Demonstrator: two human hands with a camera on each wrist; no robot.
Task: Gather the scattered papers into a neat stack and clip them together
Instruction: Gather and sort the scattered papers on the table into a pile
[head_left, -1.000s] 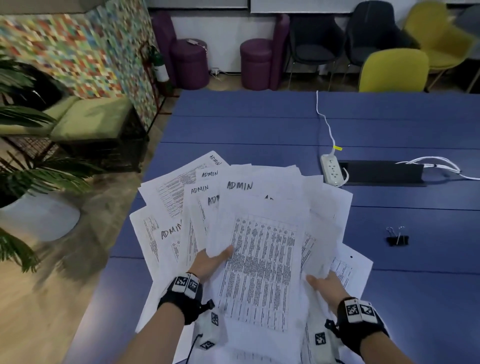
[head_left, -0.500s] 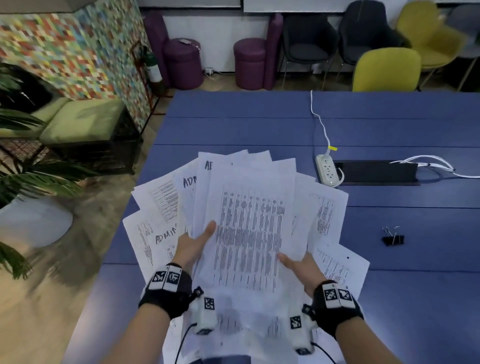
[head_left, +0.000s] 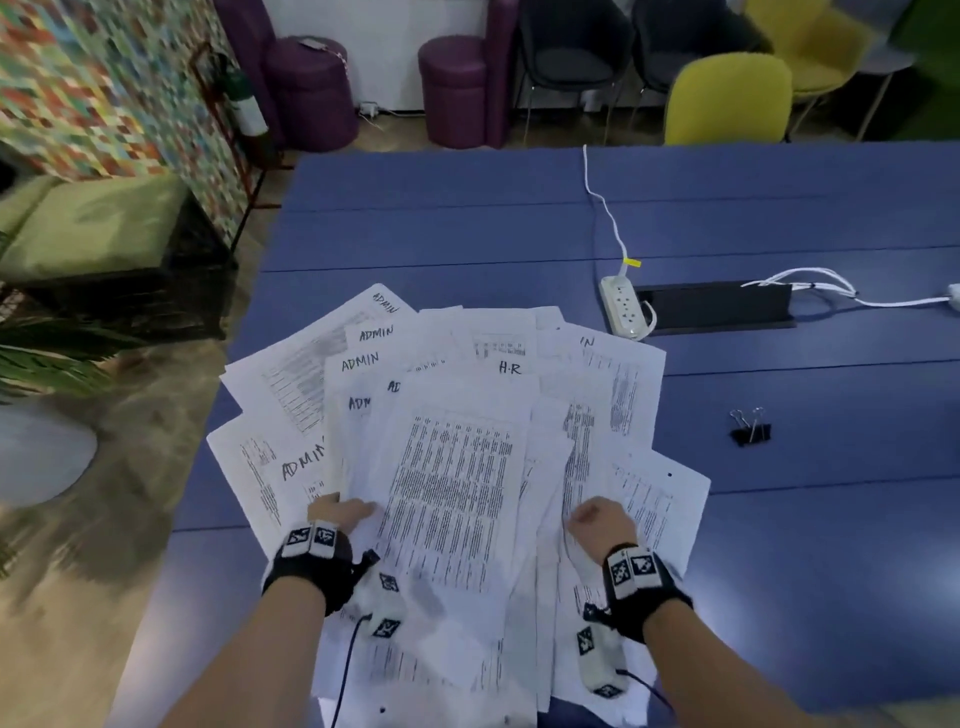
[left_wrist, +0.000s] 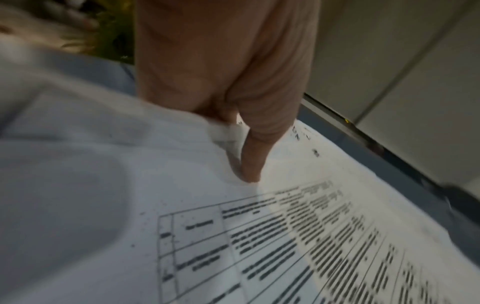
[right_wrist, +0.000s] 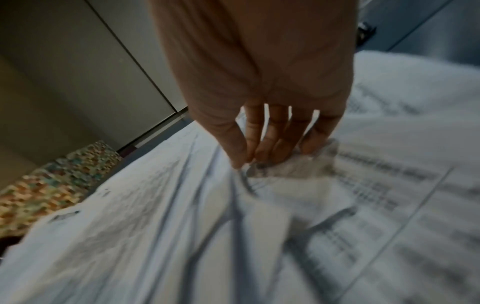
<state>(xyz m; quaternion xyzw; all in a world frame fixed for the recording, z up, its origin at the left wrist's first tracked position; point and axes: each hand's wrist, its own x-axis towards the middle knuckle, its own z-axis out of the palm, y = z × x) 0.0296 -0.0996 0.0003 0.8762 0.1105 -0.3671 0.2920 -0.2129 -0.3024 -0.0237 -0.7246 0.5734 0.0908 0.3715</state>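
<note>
A loose fan of white printed papers (head_left: 452, 467), several marked ADMIN and one H.R, spreads over the near left part of the blue table (head_left: 519, 234). My left hand (head_left: 340, 514) pinches the fan's left side: the thumb (left_wrist: 250, 164) lies on top, the other fingers are hidden under the sheets (left_wrist: 259, 246). My right hand (head_left: 597, 519) is knuckles-up at the right side; its thumb and fingers (right_wrist: 259, 160) pinch a bunch of crumpled sheet edges (right_wrist: 182, 226). A black binder clip (head_left: 750, 428) lies on the table to the right, apart from both hands.
A white power strip (head_left: 626, 306) with its cord lies beyond the papers, next to a black cable slot (head_left: 717, 306) with white wires (head_left: 810, 283). The table's left edge runs just left of the papers, over the floor. Chairs (head_left: 727, 98) and purple stools (head_left: 457, 88) stand behind the table.
The fan has dropped lower and spread wider, uncovering the H.R sheet. Both hands slid toward the sheets' near ends, and the right hand turned knuckles-up and curled into the papers.
</note>
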